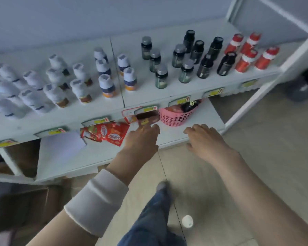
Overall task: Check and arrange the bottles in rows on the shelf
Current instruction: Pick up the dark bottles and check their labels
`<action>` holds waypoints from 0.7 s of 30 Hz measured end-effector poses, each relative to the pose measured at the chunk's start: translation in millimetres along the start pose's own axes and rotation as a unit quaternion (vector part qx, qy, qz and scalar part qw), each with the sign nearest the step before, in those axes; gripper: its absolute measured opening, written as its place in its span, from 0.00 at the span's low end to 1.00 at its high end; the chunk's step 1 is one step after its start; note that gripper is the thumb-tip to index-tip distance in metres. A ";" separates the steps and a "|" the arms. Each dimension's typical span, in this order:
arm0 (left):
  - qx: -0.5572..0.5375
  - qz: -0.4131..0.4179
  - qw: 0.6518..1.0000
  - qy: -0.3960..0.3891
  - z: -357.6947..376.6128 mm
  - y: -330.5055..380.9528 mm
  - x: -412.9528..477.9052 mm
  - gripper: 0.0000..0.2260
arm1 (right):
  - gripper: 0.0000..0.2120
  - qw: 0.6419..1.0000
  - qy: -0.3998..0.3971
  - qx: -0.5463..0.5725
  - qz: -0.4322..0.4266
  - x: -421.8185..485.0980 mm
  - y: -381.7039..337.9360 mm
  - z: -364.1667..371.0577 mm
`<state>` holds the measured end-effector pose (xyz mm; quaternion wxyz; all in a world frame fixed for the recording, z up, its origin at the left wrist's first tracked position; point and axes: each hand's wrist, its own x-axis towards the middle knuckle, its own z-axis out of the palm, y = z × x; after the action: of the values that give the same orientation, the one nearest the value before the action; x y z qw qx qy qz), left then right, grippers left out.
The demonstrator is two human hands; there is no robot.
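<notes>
Bottles [161, 76] mostly rowed on shelf [140, 98], 12 o'clock; stray bottle [187, 221] apparently left on floor [260, 142], 6 o'clock. Left hand [142, 137], right hand [206, 137]: grips apart, empty.

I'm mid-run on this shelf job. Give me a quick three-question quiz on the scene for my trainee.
1. True or false: the red plastic bottles with white bands stand at the right end of the upper white shelf.
2. The pink plastic basket sits on: A the upper shelf; B the lower white shelf; C the floor.
3. What do the left hand and right hand hold?
Key: 1 true; 2 B; 3 nothing.
</notes>
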<state>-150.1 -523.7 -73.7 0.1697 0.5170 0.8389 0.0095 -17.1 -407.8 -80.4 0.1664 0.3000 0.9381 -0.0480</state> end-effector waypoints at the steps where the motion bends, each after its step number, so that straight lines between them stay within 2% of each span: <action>1: -0.001 0.012 1.000 0.003 -3.7 12.6 19.3 0.19 | 0.18 1.000 0.005 0.006 0.005 7.3 17.5 -5.3; 13: 0.013 0.108 0.992 0.063 -79.0 144.5 222.8 0.15 | 0.16 0.992 0.055 -0.011 0.109 95.1 211.7 -95.5; 17: 0.022 0.107 0.992 0.057 -88.7 179.3 279.8 0.18 | 0.17 0.994 0.071 -0.018 0.087 125.6 257.0 -106.1; 21: -0.002 0.054 0.995 0.080 -83.1 209.9 336.4 0.19 | 0.18 0.994 0.098 -0.034 0.033 157.6 302.5 -114.8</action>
<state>-130.4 -120.0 -47.7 0.1020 0.5589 0.8206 0.0621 5.0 -53.2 -23.3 0.0852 0.3284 0.9405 0.0193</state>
